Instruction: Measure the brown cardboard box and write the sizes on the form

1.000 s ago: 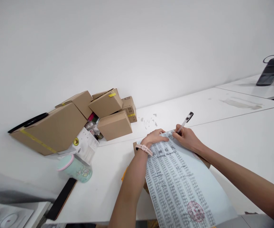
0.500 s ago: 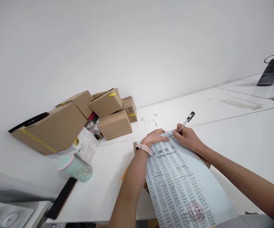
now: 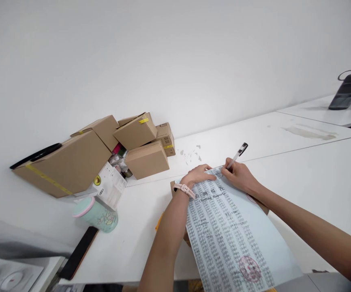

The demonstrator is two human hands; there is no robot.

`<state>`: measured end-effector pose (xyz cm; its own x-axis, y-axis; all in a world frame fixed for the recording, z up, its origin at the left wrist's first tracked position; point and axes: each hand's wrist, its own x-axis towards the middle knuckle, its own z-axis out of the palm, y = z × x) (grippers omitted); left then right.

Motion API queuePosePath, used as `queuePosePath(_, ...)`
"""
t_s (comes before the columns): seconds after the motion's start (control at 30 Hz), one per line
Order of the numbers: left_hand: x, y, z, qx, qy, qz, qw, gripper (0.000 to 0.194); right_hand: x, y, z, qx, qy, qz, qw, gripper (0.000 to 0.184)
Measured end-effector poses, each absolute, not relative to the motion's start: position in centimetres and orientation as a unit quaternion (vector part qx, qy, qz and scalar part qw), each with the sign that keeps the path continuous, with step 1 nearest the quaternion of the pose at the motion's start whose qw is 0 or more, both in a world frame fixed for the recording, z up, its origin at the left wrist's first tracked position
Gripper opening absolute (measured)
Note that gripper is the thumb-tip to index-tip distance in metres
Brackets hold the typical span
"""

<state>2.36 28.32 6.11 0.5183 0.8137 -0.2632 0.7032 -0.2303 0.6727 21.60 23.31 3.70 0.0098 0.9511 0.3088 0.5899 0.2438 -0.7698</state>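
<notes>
A printed sheet of paper [image 3: 224,227], headed "Testing Report" and marked with a red round stamp, lies over a brown cardboard box [image 3: 174,188]. Columns of dense handwritten-looking marks cover much of it. My left hand [image 3: 198,174] rests on the sheet's upper left, thumb and fingers apart, with a pink band on the wrist. In my right hand [image 3: 238,174] is a pen [image 3: 238,154] with a clear barrel and black end, gripped for writing. Its tip is at the top edge of the sheet, hidden behind my fingers.
Several cardboard boxes [image 3: 69,162] are stacked against the wall at left. In front of them stand a white carton [image 3: 111,188] and a mint tumbler [image 3: 98,215]. A black phone-like slab [image 3: 80,252] lies at the table's left edge. Far right stands a dark bottle [image 3: 348,91].
My right hand with the pen has shifted very slightly left along the top of the sheet. My left hand stays in place on the paper.
</notes>
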Motion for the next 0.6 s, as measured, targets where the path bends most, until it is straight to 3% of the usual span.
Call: queuePosePath(0.6, 2.44, 28.38, 5.92, 0.776, 0.484, 0.083, 0.395, 0.053, 21.5, 23.19, 3.75, -0.576, -0.668, 0.207, 0.423, 0.016)
